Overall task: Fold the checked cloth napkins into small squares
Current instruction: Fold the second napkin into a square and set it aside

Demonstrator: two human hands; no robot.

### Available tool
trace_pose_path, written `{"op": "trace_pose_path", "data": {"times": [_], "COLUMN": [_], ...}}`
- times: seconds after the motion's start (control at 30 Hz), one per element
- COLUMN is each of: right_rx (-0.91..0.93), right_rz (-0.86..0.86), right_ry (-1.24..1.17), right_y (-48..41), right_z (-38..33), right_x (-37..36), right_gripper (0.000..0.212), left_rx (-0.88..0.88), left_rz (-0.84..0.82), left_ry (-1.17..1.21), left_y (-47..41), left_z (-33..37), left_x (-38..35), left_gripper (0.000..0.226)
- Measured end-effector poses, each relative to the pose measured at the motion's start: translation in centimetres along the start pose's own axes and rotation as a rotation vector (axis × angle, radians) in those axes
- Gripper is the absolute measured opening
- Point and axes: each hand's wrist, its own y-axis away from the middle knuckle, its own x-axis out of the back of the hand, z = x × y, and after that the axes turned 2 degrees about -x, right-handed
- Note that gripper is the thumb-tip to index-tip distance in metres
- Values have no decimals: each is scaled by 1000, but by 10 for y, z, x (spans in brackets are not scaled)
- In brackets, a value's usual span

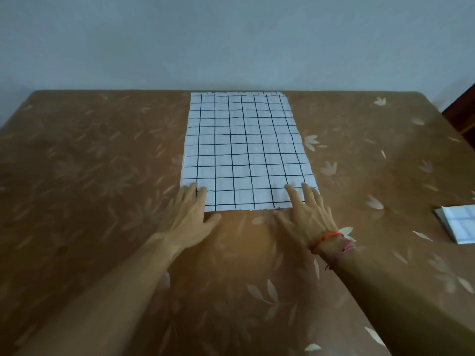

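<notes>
A checked cloth napkin [244, 150], white with a dark grid, lies spread flat on a brown leaf-patterned worktop [90, 163]; its long axis runs straight away from the person, its far edge reaching the worktop's far edge by the wall, its near edge lying just in front of both hands. The left hand [190, 214] rests palm down at the near left corner, fingers overlapping the cloth; the right hand [305, 214], with red and pink thread bands at the wrist, rests palm down at the near right corner, fingertips on the cloth. Neither grip has closed; both hands are flat and spread, holding nothing, only pressing or touching the near edge. Both hands sit equally near, one to each corner, so a first fold would likely carry the near edge forward, away from the body, along the long axis. Bare worktop lies open on both sides of the napkin and in front of the person; at the far right edge a folded napkin [460, 224] sits well apart, partly out of view.
</notes>
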Motion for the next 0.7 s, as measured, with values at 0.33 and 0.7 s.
{"op": "trace_pose_path", "data": {"times": [0.33,0.7], "right_rx": [45,98], "right_rz": [6,71], "right_ry": [94,136], "right_y": [-25,-24], "right_z": [18,11], "right_x": [-27,-36], "right_gripper": [66,57], "left_rx": [30,30], "left_rz": [-47,36], "left_ry": [45,98], "left_y": [-20,-20], "left_z": [9,11], "left_x": [-26,-23], "left_gripper": [69,73]}}
